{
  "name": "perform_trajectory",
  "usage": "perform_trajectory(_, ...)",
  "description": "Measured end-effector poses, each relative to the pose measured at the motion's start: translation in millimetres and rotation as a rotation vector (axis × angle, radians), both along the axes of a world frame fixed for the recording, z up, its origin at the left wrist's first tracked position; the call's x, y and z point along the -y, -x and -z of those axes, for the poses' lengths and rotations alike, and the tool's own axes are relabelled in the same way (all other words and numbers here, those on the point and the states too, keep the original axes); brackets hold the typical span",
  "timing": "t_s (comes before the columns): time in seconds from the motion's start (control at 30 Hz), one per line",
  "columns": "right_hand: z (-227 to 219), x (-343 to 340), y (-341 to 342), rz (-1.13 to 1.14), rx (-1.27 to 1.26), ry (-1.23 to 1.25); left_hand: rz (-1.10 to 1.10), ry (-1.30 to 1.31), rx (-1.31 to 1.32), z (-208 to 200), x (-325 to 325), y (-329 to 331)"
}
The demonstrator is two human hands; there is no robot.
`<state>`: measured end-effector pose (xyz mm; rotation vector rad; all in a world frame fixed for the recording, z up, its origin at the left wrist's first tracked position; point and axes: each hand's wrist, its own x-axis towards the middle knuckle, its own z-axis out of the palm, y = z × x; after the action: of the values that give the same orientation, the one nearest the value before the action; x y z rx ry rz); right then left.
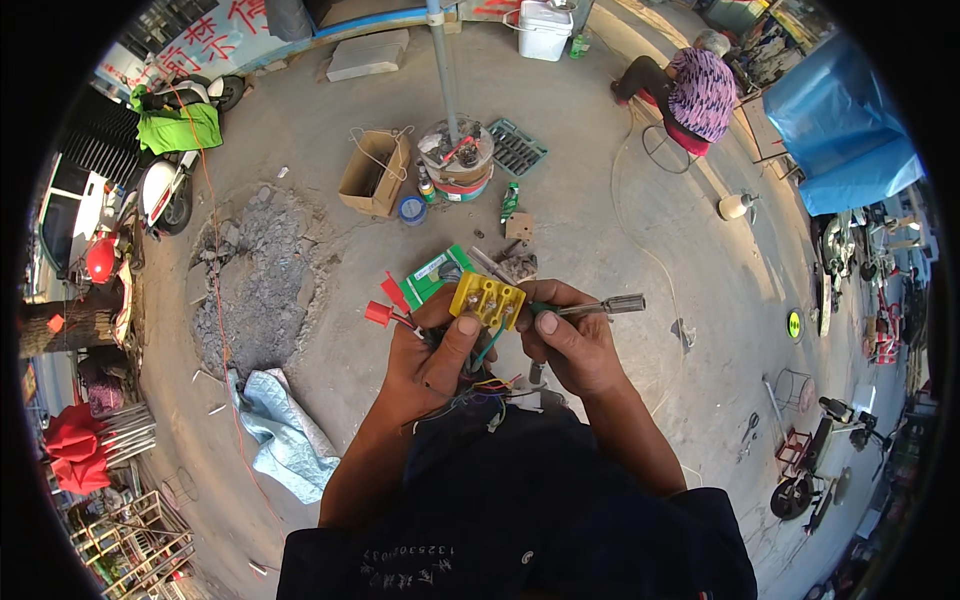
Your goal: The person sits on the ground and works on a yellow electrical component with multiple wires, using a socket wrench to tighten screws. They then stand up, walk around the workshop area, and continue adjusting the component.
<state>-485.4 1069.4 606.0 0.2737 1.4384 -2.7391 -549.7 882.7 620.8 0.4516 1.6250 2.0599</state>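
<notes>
Holding yellow terminal block (487,299) between both hands, above the lap.

Pinching the block's near edge with left hand (437,352), thumb up against it, long axis running left to right, slightly tilted. Closing right hand (575,345) around a screwdriver (598,306) just right of the block, handle pointing away rightward, tip hidden. Trailing coloured wires (487,385) below the block; red connectors (385,305) left of it.
</notes>
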Motion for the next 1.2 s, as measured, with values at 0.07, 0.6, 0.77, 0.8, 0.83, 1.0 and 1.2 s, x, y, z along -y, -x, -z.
perform_trajectory(0.07,-9,-18,-29,0.031,0.037,0.015,0.096,0.086,-0.067,-3,-24,-11)
perform_trajectory(0.6,0,-115,-195,0.43,0.082,0.017,0.587,0.172,0.113,-7,-162,-125)
perform_trajectory(0.77,18,-117,-225,0.462,0.084,0.093,0.576,0.225,0.18,4,-161,-144)
perform_trajectory(0.8,21,-116,-229,0.486,0.081,0.11,0.561,0.208,0.214,6,-161,-146)
perform_trajectory(0.83,23,-115,-233,0.521,0.085,0.129,0.549,0.209,0.253,8,-161,-148)
perform_trajectory(1.0,28,-103,-238,0.705,0.057,0.06,0.682,0.151,0.248,5,-159,-137)
perform_trajectory(1.2,30,-85,-233,0.812,0.027,0.054,0.703,0.046,0.126,3,-149,-134)
